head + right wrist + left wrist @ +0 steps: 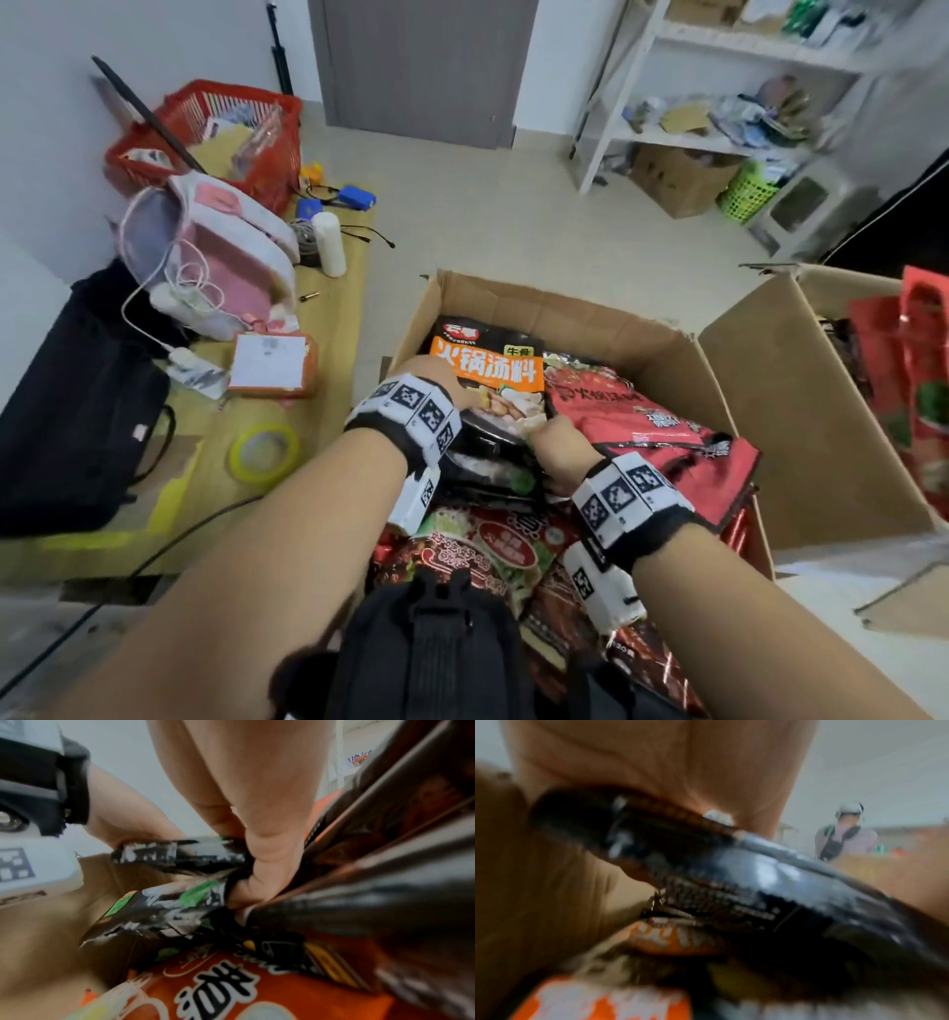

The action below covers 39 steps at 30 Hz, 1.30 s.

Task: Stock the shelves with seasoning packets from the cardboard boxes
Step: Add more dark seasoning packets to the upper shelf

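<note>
The left hand [434, 380] and right hand [558, 446] clench opposite edges of flat black, orange-labelled plastic packets [488, 377], apparently mid-extraction from the brown cardboard box [647, 354] below the grip; next, lift level.

The head view looks forward and steeply down from above into an open brown cardboard box [565, 313], with pale floor [488, 205] beyond. The blurred left wrist view looks along the left hand [436, 377] from underneath, right against the black glossy packet with an orange label [488, 370]. The right wrist view looks along the right hand [557, 447] inside the box, equally close, and catches the left hand too. All three share that packet.
</note>
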Available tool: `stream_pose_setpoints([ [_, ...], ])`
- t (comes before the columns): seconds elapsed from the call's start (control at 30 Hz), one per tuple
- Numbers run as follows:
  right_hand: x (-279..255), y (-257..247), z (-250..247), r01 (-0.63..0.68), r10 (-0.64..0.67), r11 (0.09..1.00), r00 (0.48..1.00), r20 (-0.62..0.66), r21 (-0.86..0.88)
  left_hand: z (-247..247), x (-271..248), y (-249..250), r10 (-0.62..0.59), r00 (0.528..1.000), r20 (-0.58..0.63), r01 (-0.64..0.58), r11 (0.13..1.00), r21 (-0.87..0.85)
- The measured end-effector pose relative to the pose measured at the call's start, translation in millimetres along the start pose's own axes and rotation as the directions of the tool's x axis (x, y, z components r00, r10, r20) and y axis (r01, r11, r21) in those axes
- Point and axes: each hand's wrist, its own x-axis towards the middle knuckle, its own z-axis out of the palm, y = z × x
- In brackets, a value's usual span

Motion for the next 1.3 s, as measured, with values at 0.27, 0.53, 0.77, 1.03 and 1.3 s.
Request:
stream_pose_setpoints([
  [0.27,-5,-16,4,-0.086,0.082,0.909,0.996,0.027,0.408,-54,-35,-32,0.099,0.959,-0.264,-0.173,0.946,-0.273],
  [0.53,-21,-24,3,0.157,-0.153,0.900,0.987,-0.044,0.407,-51,-76,-59,-0.015,0.860,-0.511,-0.296,0.801,-0.521],
  [0.77,-64,-13,-60,0.536,-0.471,0.653,0.841,-0.267,0.535,-47,-141,-52,-0.241,0.830,-0.504,-0.425,0.312,-0.850],
  [1.03,-136,16,-58,0.612,-0.804,0.426,0.594,-0.031,0.666,8,-264,-48,-0.439,0.725,-0.530,-0.498,0.197,-0.844],
  [1.3,-232,32,40,0.557,-0.860,0.498,0.419,0.293,0.665,79,-417,-97,-0.787,0.417,-0.454,-0.457,0.250,-0.854],
])
